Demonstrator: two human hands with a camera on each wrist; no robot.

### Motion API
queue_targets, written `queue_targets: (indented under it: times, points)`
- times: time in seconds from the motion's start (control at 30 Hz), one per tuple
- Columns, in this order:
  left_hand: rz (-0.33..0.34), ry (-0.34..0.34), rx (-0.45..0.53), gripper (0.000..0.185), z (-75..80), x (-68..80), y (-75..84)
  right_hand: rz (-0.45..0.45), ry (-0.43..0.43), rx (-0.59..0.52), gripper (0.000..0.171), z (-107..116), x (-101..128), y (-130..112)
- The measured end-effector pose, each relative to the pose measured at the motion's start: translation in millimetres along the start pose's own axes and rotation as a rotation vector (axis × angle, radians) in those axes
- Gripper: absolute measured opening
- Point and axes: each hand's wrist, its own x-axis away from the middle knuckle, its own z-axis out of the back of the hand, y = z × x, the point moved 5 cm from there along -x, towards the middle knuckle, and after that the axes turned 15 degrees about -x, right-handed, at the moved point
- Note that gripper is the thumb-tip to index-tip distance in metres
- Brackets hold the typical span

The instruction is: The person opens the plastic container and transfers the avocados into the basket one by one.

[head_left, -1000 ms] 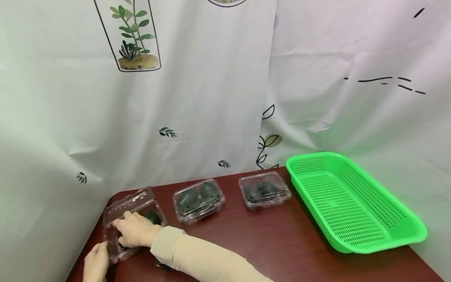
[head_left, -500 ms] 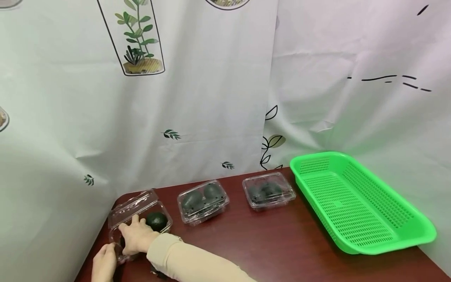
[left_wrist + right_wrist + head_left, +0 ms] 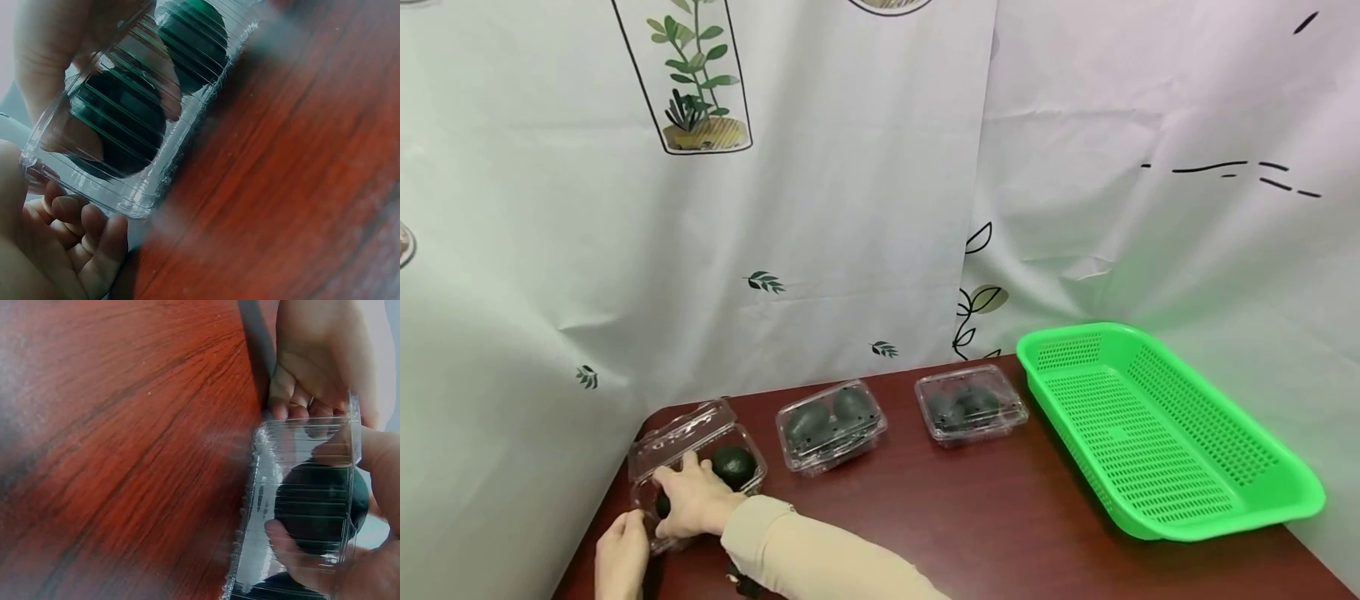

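Tabletop point(image 3: 955, 508): three boxes point(image 3: 688, 435), perhaps six avocados point(image 3: 733, 467)

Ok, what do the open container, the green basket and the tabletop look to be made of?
Open container: thin, clear, glossy plastic, likely; the dark fruit shows through its ribbed side. Green basket: probably moulded plastic with a smooth finish, given its even color and regular perforations. Tabletop: reddish-brown, wood-look surface with streaky grain; solid wood, veneer or laminate, I can't tell.

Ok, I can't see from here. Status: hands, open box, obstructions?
Left hand holds open clear box by its edge. Right hand gripping one dark fruit inside; second fruit beside it. Lid folded back, not blocking.
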Motion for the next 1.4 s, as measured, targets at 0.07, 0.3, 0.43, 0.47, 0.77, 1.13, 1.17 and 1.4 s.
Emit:
queue_targets:
  times: [0.07,0.3,0.43,0.47,0.77,1.13,1.17,1.4]
  points:
    - [0.006,-0.002,-0.001,0.04,-0.2,0.3,0.0,0.015,0.007,-0.016,0.058,2.5,1.0,-0.2]
    - [0.019,-0.01,0.005,0.04,1.9,0.0,0.5,0.096,-0.001,-0.026,0.061,18.9,9.3,-7.4]
    - [0.008,0.004,0.007,0.04,4.5,-0.7,4.4,0.143,-0.003,-0.003,0.063,41.8,15.6,-9.5]
    - [0.006,0.007,0.014,0.04,5.2,-1.0,5.0,0.159,0.0,0.012,0.063,48.1,17.0,-9.5]
    - [0.02,0.008,0.059,0.039,5.7,-3.2,3.8,0.257,0.016,0.11,0.065,104.0,35.3,8.4]
    - [0.039,-0.002,0.032,0.04,-3.7,-0.3,-2.5,0.375,-0.027,0.236,0.057,164.3,79.7,70.3]
    - [0.042,-0.004,0.031,0.04,-3.2,-0.4,-3.0,0.379,-0.031,0.238,0.057,170.6,83.8,75.2]
    - [0.049,0.003,0.024,0.042,3.4,-1.4,-2.5,0.397,0.019,0.283,0.053,222.7,106.5,109.1]
